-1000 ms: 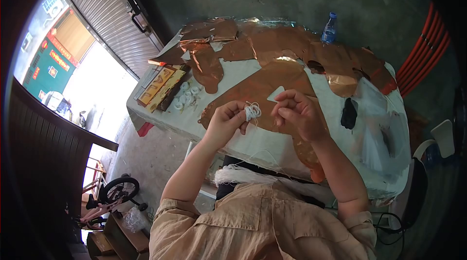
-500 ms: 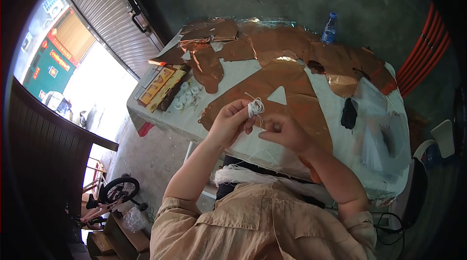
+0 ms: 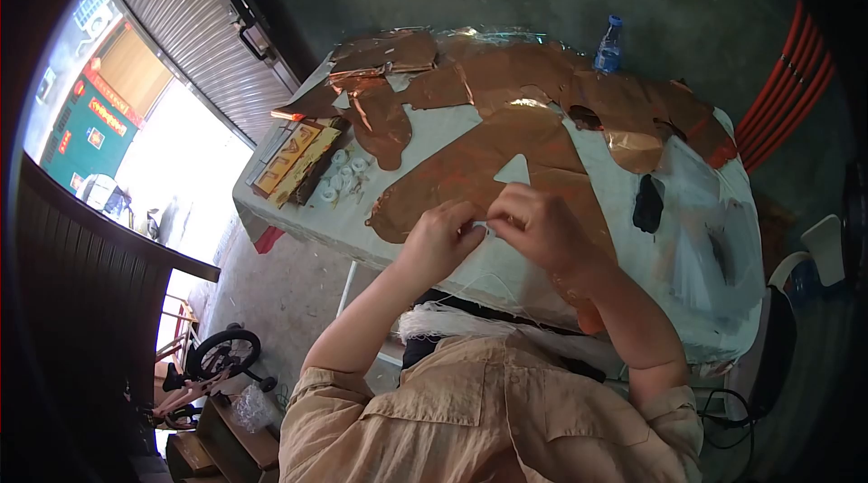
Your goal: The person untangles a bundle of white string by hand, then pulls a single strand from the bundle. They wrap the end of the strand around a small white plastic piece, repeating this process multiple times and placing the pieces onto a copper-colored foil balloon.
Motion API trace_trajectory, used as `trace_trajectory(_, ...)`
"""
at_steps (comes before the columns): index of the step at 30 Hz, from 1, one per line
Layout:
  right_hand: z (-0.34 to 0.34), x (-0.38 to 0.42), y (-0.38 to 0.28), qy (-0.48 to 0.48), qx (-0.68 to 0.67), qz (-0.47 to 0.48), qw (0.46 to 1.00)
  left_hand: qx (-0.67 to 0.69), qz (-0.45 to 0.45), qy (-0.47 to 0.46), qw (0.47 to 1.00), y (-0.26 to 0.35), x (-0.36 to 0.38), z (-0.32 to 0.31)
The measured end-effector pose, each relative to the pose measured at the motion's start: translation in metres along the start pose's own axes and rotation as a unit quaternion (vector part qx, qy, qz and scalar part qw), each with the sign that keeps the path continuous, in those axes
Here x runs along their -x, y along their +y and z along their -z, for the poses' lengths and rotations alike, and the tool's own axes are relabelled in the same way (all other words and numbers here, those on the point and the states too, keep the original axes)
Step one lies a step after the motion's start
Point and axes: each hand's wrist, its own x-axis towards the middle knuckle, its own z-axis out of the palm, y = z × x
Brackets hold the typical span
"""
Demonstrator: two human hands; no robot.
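My left hand (image 3: 441, 237) and my right hand (image 3: 535, 222) meet above the near side of the table, both closed with pinched fingertips. A short bit of white string (image 3: 483, 227) shows between them; the rest of the small bundle is hidden by my fingers. Under my hands lies a large brown sheet (image 3: 461, 162) with a triangular hole. A loose hank of white string (image 3: 443, 322) rests across my lap at the table's near edge. To the left, several small white string coils (image 3: 339, 183) lie beside a yellow and brown box (image 3: 297, 166).
More brown sheets (image 3: 515, 76) cover the far side of the cloth-covered table. A blue-labelled bottle (image 3: 608, 47) stands at the back. On the right are a black item (image 3: 647, 203) and clear plastic bags (image 3: 710, 243). A small bicycle (image 3: 217, 361) is on the floor to the left.
My right hand has moved up and left to meet my left hand. The white string bundle, plainly visible in my left fingers before, is now mostly covered.
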Motion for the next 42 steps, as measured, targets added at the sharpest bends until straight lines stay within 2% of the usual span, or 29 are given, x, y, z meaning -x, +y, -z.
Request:
trace_trajectory(2,0.002,0.001,0.012,-0.025,-0.161,-0.091,0.983,0.14,0.048,-0.053,0.988,0.002,0.002,0.002)
trace_trajectory(3,0.004,0.003,0.013,-0.026,-0.161,-0.091,0.983,0.14,0.048,-0.053,0.988,0.002,0.003,0.002)
trace_trajectory(5,0.006,0.004,0.012,-0.071,-0.361,-0.233,0.9,0.291,0.096,-0.078,0.949,0.0,0.004,0.002)
trace_trajectory(6,0.004,0.005,0.013,-0.072,-0.361,-0.232,0.9,0.291,0.095,-0.076,0.949,-0.002,0.003,0.001)
trace_trajectory(8,-0.003,0.009,0.016,-0.063,-0.398,-0.267,0.875,0.406,0.125,-0.054,0.904,-0.005,0.002,-0.002)
trace_trajectory(12,-0.012,0.012,0.016,-0.041,-0.43,-0.278,0.858,0.399,0.146,0.007,0.905,-0.007,0.001,-0.015)
trace_trajectory(14,-0.015,0.011,0.014,0.005,-0.515,-0.302,0.802,0.346,0.148,0.091,0.922,-0.005,0.001,-0.022)
trace_trajectory(15,-0.017,0.011,0.014,0.004,-0.515,-0.302,0.802,0.346,0.148,0.091,0.922,-0.003,0.001,-0.022)
trace_trajectory(17,-0.02,0.012,0.015,-0.002,-0.464,-0.268,0.844,0.131,0.076,0.145,0.978,0.0,0.0,-0.02)
trace_trajectory(18,-0.023,0.012,0.015,-0.002,-0.464,-0.269,0.844,0.131,0.076,0.144,0.978,-0.001,0.001,-0.021)
trace_trajectory(20,-0.03,0.012,0.014,0.021,-0.426,-0.243,0.871,0.073,0.0,0.149,0.986,-0.003,0.001,-0.023)
trace_trajectory(21,-0.029,0.013,0.016,0.022,-0.426,-0.244,0.871,0.073,0.0,0.148,0.986,-0.004,0.001,-0.023)
trace_trajectory(23,-0.025,0.013,0.022,-0.007,-0.436,-0.264,0.86,0.164,0.082,0.084,0.979,-0.006,0.001,-0.02)
trace_trajectory(24,-0.024,0.012,0.021,-0.008,-0.436,-0.265,0.86,0.164,0.082,0.085,0.979,-0.008,0.0,-0.018)
trace_trajectory(25,-0.022,0.012,0.02,-0.007,-0.442,-0.275,0.854,0.306,0.107,0.04,0.945,-0.01,-0.001,-0.014)
trace_trajectory(26,-0.021,0.011,0.02,-0.005,-0.447,-0.285,0.848,0.44,0.129,-0.005,0.889,-0.011,-0.002,-0.013)
trace_trajectory(27,-0.02,0.01,0.02,-0.005,-0.446,-0.284,0.848,0.44,0.128,-0.006,0.889,-0.011,-0.002,-0.012)
trace_trajectory(29,-0.018,0.01,0.021,-0.006,-0.446,-0.284,0.849,0.521,0.166,0.019,0.837,-0.01,-0.001,-0.011)
trace_trajectory(30,-0.019,0.01,0.022,-0.008,-0.446,-0.284,0.849,0.521,0.166,0.02,0.837,-0.011,-0.001,-0.012)
trace_trajectory(32,-0.022,0.009,0.025,-0.027,-0.447,-0.28,0.849,0.446,0.142,0.034,0.883,-0.014,0.0,-0.016)
trace_trajectory(33,-0.022,0.009,0.024,-0.028,-0.447,-0.28,0.849,0.446,0.142,0.035,0.883,-0.014,0.0,-0.016)
trace_trajectory(35,-0.022,0.009,0.022,-0.03,-0.428,-0.282,0.858,0.374,0.153,-0.001,0.915,-0.015,0.002,-0.015)
trace_trajectory(39,-0.021,0.006,0.025,-0.048,-0.445,-0.283,0.848,0.378,0.171,0.004,0.91,-0.023,0.001,-0.016)
trace_trajectory(42,-0.015,0.003,0.024,-0.062,-0.463,-0.324,0.823,0.37,0.179,0.03,0.911,-0.033,0.002,-0.013)
